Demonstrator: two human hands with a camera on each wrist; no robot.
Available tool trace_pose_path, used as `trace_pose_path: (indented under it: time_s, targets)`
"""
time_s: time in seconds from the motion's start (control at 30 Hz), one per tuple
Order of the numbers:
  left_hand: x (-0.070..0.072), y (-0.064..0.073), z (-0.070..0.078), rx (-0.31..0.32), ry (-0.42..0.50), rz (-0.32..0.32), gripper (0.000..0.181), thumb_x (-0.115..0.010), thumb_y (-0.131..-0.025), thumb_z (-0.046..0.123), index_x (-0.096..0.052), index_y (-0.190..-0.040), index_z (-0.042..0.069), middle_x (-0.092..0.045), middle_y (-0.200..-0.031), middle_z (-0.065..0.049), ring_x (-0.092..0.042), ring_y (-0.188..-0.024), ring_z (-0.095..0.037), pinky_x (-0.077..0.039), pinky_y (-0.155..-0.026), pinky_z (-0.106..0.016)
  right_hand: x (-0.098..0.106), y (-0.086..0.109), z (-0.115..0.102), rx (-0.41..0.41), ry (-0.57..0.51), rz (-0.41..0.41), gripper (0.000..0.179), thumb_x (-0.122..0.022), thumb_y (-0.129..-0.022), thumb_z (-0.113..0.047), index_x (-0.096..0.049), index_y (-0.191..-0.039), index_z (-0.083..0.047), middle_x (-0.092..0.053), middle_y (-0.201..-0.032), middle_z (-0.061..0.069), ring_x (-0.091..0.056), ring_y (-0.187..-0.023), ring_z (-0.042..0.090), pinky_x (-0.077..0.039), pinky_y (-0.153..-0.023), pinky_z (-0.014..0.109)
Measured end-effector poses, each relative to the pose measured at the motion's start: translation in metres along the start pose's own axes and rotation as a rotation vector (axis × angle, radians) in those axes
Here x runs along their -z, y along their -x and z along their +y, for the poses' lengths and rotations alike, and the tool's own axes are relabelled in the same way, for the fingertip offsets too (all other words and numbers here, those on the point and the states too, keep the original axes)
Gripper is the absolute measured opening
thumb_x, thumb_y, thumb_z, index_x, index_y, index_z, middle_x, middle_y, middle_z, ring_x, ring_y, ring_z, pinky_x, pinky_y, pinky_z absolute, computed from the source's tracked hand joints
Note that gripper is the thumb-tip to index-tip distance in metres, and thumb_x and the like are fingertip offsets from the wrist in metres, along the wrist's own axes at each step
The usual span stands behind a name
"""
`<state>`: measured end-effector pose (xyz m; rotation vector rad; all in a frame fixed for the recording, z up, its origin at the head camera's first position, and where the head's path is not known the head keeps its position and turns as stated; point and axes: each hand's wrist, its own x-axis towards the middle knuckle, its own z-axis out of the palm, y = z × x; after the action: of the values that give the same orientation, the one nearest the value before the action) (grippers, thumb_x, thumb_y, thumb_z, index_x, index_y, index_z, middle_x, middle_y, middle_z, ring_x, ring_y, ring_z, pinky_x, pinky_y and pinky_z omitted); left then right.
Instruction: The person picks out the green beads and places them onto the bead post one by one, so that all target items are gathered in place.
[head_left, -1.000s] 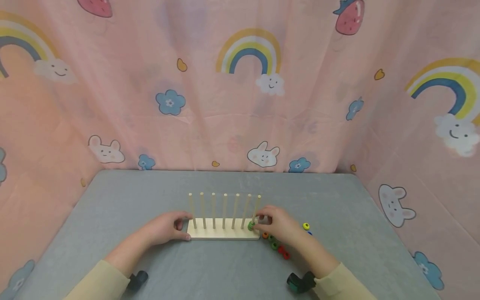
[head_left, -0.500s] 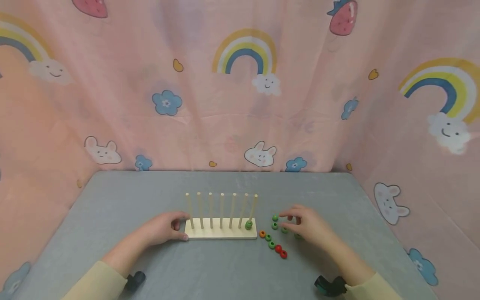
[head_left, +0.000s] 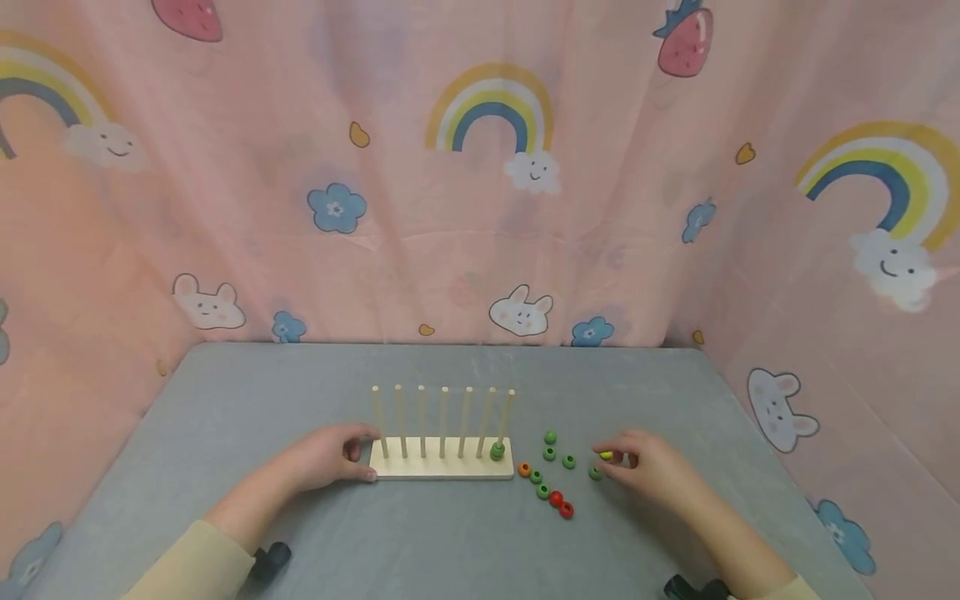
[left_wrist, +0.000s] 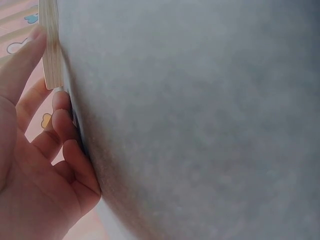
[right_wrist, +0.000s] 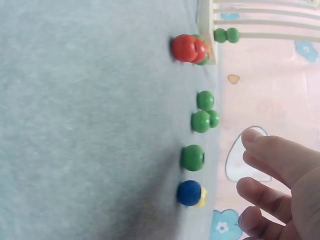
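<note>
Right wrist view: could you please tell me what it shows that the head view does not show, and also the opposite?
Only the right wrist view shows the blue bead.

Only the head view shows the left hand, which grips the left end of the wooden pegboard, and the printed rainbows.

Both share the right hand, the red beads, the yellow bead and the pegboard, though the wrist view shows only part of it.
</note>
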<state>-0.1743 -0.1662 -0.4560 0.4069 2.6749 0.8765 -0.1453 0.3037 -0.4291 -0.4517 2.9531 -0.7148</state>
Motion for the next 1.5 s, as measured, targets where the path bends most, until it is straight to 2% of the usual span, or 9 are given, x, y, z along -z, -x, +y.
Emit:
trace_pose_path:
  time_s: [0.17,0.47,0.93,1.27,1.5]
  targets:
    - [-0.003,-0.003,0.002,0.010,0.011,-0.015,0.056,-0.087,-0.076,0.030,-0.066,-0.125,0.014,-0.051,-0.079,0.001,-0.045,-0.072,-0.014,-0.035,-0.065,-0.034,-0.005,0.004,0.005,-0.073,0.031,-0.043,0.023,-0.079,-0.085,-0.023,-0.077,-0.107,-0.016,-0.053,-0.075,-0.010,-0.048,-0.069,0.009,-0.041,-0.061,0.027]
    - [0.001,-0.005,0.001,0.020,0.017,-0.015,0.056,-0.087,-0.076,0.030,-0.066,-0.125,0.014,-0.051,-0.078,0.001,-0.046,-0.072,-0.015,-0.035,-0.064,-0.034,-0.016,0.000,0.005,-0.195,0.056,-0.099,0.028,-0.080,-0.083,-0.029,-0.075,-0.109,-0.020,-0.053,-0.071,-0.006,-0.048,-0.066,0.012,-0.037,-0.058,0.030]
    - [0.001,-0.002,-0.001,0.008,0.019,-0.005,0.055,-0.087,-0.075,0.030,-0.066,-0.124,0.014,-0.051,-0.077,0.002,-0.046,-0.071,-0.014,-0.035,-0.064,-0.034,-0.021,-0.002,0.007,-0.145,0.103,-0.100,0.016,-0.079,-0.084,-0.027,-0.076,-0.100,-0.023,-0.051,-0.070,-0.008,-0.046,-0.064,0.010,-0.036,-0.058,0.030]
    - [0.001,-0.002,-0.003,0.015,0.026,-0.010,0.054,-0.087,-0.076,0.029,-0.066,-0.124,0.014,-0.051,-0.078,0.001,-0.046,-0.071,-0.014,-0.035,-0.064,-0.033,-0.014,-0.006,0.001,-0.152,0.084,-0.106,0.022,-0.078,-0.085,-0.028,-0.076,-0.106,-0.021,-0.053,-0.072,-0.008,-0.047,-0.066,0.011,-0.037,-0.058,0.029]
    - [0.001,-0.001,-0.003,0.010,0.026,-0.007,0.055,-0.087,-0.075,0.029,-0.066,-0.124,0.014,-0.050,-0.078,0.001,-0.045,-0.070,-0.014,-0.035,-0.064,-0.034,-0.011,-0.007,-0.002,-0.148,0.069,-0.073,0.021,-0.078,-0.086,-0.026,-0.077,-0.106,-0.020,-0.054,-0.071,-0.008,-0.048,-0.065,0.011,-0.038,-0.057,0.029]
